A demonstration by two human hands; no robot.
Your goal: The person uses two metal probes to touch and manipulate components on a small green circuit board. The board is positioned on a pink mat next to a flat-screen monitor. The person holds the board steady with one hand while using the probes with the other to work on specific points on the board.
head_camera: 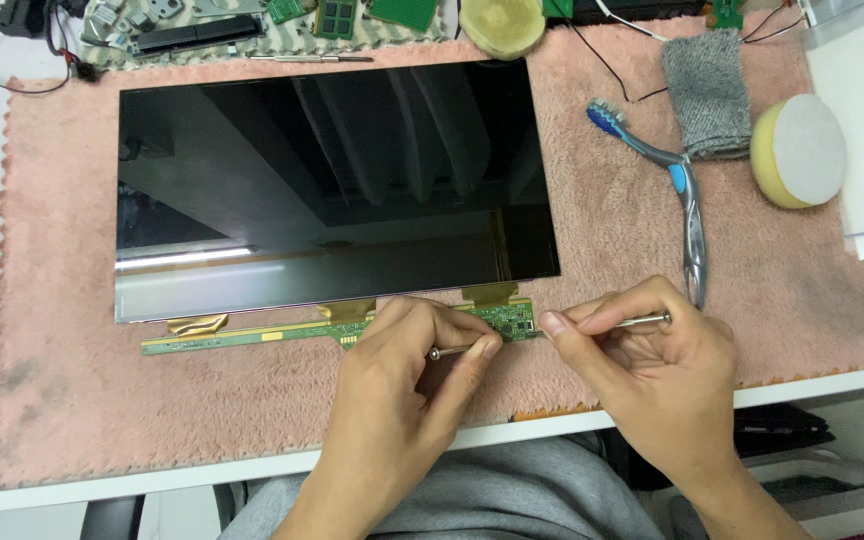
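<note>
A bare black display panel [332, 185] lies flat on a pink fuzzy mat [632, 230]. Along its near edge runs a thin green circuit strip [252, 337] joined by gold flex ribbons [197, 324]. My left hand [402, 390] pinches a thin metal tool [447, 351] at the strip's right end. My right hand [652, 360] grips a second slim metal tool [642, 321], its fingertips close to the same end of the strip. Both hands meet just below the panel's lower right corner.
A blue and grey toothbrush [677, 180], a folded grey cloth [709, 92] and a yellow and white sponge pad [798, 150] lie at the right. A wooden disc [502, 25], green circuit boards [337, 15] and metal parts [192, 32] sit at the back. The table's white front edge [252, 465] is near my lap.
</note>
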